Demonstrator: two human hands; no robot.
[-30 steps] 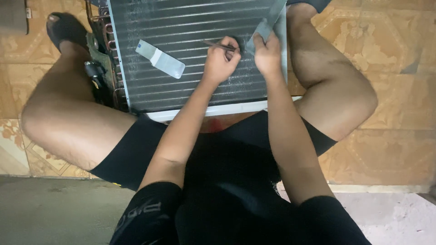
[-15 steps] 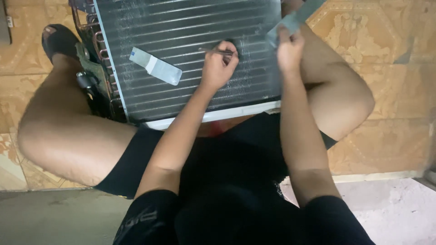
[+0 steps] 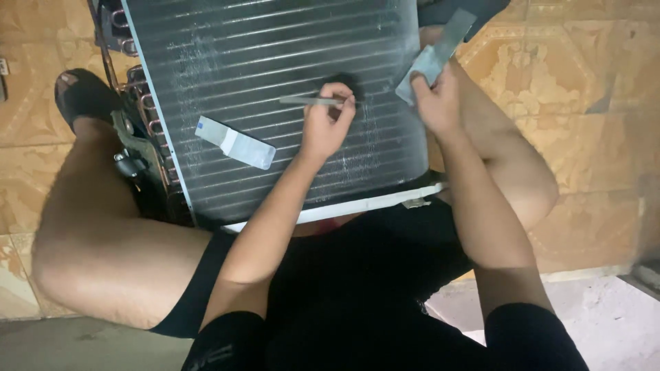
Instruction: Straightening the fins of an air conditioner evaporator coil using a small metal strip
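A finned metal coil panel (image 3: pixel 261 75) with copper tube bends on its left side lies between my legs on the tiled floor. My left hand (image 3: pixel 328 124) rests on the fins and pinches a thin flat metal strip (image 3: pixel 306 101) that points left. My right hand (image 3: pixel 436 99) is at the panel's right edge, lifted, and grips a grey flat packet (image 3: pixel 434 55) that sticks up and to the right. A second white and grey flat packet (image 3: pixel 235 142) lies loose on the fins, left of my left hand.
Copper bends and a small valve fitting (image 3: pixel 130 161) jut out along the panel's left side, next to my left leg. My left foot wears a dark sandal (image 3: pixel 81 96). The patterned floor tiles (image 3: pixel 584 103) extend to the right; a grey concrete strip (image 3: pixel 605 316) runs nearer to me.
My right hand has left the fins and moved right, carrying the grey packet to the panel's edge. My left hand stays on the fins with the thin strip.
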